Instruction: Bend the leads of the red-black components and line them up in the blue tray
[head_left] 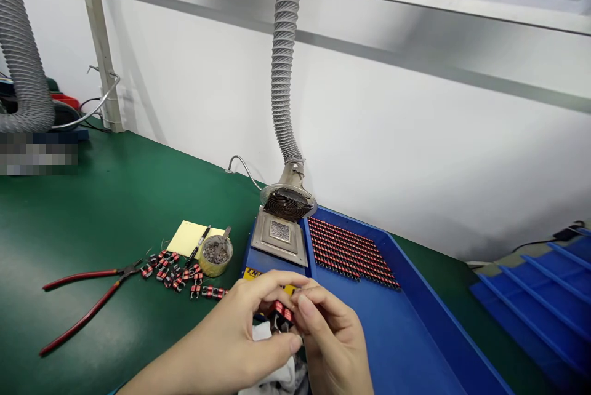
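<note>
Between my two hands, near the bottom centre, is a small red coil component (282,311) with dark ends and wire leads. My left hand (244,336) curls around it from the left, forefinger above and thumb below. Bent and closed, the fingers of my right hand (333,338) pinch at its right end. My fingers hide part of the component. Below the hands lies a crumpled white and grey cloth (284,376). Similar red coils lie in a loose pile (173,273) to the left, with a short row (215,292) beside my left hand.
Red-handled pliers (95,293) lie open at left. A tub of grey bits (216,256), a pen (198,244) and a yellow notepad (187,236) sit nearby. An extraction hose (285,69) hangs over a metal-topped unit (277,253). Rows of coils (348,250) fill part of a blue tray (415,346).
</note>
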A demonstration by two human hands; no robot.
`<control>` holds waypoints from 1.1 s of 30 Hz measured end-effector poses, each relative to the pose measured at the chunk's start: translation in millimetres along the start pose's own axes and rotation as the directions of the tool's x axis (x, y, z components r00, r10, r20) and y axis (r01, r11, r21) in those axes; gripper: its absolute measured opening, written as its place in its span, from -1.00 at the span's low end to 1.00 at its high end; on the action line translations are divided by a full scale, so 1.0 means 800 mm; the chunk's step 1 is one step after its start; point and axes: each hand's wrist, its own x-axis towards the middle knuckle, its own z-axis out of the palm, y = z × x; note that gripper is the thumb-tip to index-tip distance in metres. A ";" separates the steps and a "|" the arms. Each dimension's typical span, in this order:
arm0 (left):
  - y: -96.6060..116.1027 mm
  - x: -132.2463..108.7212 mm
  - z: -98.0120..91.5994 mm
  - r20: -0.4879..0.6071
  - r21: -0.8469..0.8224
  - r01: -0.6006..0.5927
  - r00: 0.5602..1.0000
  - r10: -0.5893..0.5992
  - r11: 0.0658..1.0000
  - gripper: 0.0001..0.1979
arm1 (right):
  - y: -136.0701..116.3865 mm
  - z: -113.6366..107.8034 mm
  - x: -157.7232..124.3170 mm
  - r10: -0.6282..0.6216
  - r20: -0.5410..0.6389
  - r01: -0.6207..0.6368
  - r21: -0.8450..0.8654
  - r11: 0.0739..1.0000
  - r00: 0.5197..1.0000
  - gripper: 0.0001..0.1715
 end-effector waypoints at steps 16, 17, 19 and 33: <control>0.001 0.003 0.002 -0.097 -0.043 0.058 0.993 -0.061 0.997 -0.85 | 0.003 0.003 -0.006 -0.393 -0.061 0.341 -0.390 0.856 0.917 -0.89; 0.002 0.003 0.002 -0.097 -0.033 0.050 0.994 -0.053 0.998 -0.84 | 0.003 0.003 -0.006 -0.392 -0.061 0.339 -0.392 0.855 0.918 -0.89; 0.003 0.003 0.001 -0.092 -0.018 0.031 0.995 -0.033 0.999 -0.83 | 0.003 0.004 -0.006 -0.381 -0.062 0.328 -0.395 0.858 0.923 -0.89; 0.003 0.008 0.002 -0.126 -0.111 -0.001 0.992 -0.013 0.994 -0.83 | 0.007 0.002 -0.001 -0.321 -0.118 0.280 -0.274 0.920 0.940 -0.86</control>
